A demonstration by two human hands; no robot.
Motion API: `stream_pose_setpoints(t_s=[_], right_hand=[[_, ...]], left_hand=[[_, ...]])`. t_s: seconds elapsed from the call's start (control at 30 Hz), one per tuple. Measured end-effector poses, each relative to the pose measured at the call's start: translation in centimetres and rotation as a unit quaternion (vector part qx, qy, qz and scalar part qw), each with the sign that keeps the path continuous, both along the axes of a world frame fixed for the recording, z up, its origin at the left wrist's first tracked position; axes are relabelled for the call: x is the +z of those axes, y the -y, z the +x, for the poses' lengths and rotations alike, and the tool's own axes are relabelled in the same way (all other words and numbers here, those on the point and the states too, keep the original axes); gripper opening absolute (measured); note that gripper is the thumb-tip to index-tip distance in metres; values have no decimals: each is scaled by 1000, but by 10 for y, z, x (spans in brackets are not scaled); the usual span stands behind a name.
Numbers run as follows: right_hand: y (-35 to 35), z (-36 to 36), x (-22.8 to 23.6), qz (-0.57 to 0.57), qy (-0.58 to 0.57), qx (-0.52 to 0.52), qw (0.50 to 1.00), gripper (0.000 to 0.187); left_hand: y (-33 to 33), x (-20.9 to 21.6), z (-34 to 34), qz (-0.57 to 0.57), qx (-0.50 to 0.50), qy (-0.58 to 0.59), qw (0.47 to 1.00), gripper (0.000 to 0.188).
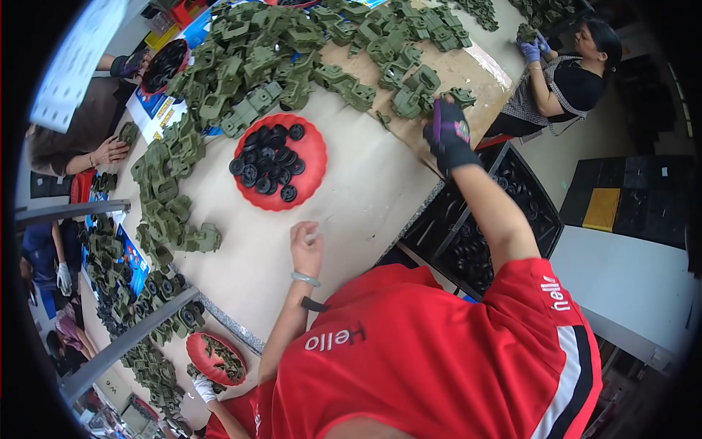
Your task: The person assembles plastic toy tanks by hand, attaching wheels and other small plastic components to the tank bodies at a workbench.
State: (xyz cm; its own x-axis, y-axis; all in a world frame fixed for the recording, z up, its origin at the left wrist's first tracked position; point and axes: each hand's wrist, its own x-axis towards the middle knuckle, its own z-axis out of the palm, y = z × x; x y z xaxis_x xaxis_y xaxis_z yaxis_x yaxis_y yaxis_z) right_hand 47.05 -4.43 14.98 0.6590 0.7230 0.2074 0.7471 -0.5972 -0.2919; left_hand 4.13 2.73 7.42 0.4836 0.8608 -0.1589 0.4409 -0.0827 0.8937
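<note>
Two hands, right hand [447, 139] (black-gloved, grip impossible to tell) by green parts [418, 88] upper right, left hand [306, 247] loosely half-open mid-frame, below red dish [315, 156] of black wheels [268, 153]

upper right: co-worker [574, 89] | right: yellow panel [602, 208], white surface [621, 274] | left: grey bar [131, 344] | upper left: white sheet [75, 62]
</note>
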Motion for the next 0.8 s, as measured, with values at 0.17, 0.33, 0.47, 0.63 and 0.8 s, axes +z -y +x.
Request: stream_pose_setpoints(t_s=[0.17,0.33,0.47,0.63,0.8], right_hand=[[-9,104,-7,-205,157,1,966,53],[-11,115,14,-302,103,101,942,29],[14,80,28,-294,22,230,928,37],[31,-31,6,-170,-176,343,907,54],[11,-159,-9,-88,-531,345,769,47]], left_hand=[[26,8,-3,-70,-85,-58,992,25],[26,-6,-21,-79,-42,-124,988,26],[30,0,5,-82,-69,-112,988,28],[48,11,60,-177,-125,-22,976,51],[25,11,66,-380,92,191,901,60]])
